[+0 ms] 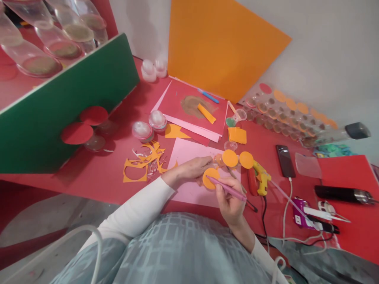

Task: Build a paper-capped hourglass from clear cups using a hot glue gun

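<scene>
near the surface's near edge, right hand is gripping one pink pen over one orange disc; left hand is reaching alongside, fingertips partly hidden, grip cannot tell. two further discs are sitting just beyond.

Head-worn view, facing forward, angled downward

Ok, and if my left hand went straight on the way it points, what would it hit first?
Likely the small clear plastic piece just right of your left hand, beside an orange paper circle; depth is unclear, so it might pass above.
</scene>
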`<state>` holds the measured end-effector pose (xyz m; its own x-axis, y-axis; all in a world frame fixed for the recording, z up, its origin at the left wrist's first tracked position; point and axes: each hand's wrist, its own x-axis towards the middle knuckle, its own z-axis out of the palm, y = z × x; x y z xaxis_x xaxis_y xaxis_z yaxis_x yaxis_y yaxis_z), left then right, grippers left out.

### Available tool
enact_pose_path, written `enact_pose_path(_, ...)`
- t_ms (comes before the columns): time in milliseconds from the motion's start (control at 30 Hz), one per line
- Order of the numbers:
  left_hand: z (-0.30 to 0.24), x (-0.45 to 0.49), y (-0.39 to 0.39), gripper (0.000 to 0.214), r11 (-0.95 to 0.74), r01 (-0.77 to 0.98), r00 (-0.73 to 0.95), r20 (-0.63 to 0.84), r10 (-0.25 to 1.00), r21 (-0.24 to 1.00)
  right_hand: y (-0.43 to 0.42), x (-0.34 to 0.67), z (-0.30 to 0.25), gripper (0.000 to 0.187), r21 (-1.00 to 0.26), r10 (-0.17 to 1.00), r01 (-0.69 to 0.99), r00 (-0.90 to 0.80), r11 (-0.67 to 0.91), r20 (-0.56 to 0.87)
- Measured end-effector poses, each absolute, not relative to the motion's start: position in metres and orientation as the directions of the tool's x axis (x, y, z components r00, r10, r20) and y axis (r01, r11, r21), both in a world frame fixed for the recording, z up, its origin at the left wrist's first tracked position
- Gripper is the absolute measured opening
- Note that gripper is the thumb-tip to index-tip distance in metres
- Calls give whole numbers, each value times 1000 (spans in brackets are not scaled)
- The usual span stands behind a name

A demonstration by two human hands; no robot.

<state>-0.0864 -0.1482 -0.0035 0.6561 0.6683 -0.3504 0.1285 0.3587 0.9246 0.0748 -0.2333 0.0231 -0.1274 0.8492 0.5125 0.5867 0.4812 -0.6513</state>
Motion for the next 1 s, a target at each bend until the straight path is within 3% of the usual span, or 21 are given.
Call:
enact_pose_path(233,-4,-86,-147,36,359,125,653,-349,672,925,-238,78,21,10,-677,869,571,-143,463,474)
enact_pose_path(667,12,-87,-148,29,387,222,638,-434,636,895,-235,77,24,18,-613,824,602,-143,512,548)
enact_pose_path(1000,9,-86,-149,28,372,198,640,-406,652,907,-234,77,25,14,-617,831,610,-131,497,541)
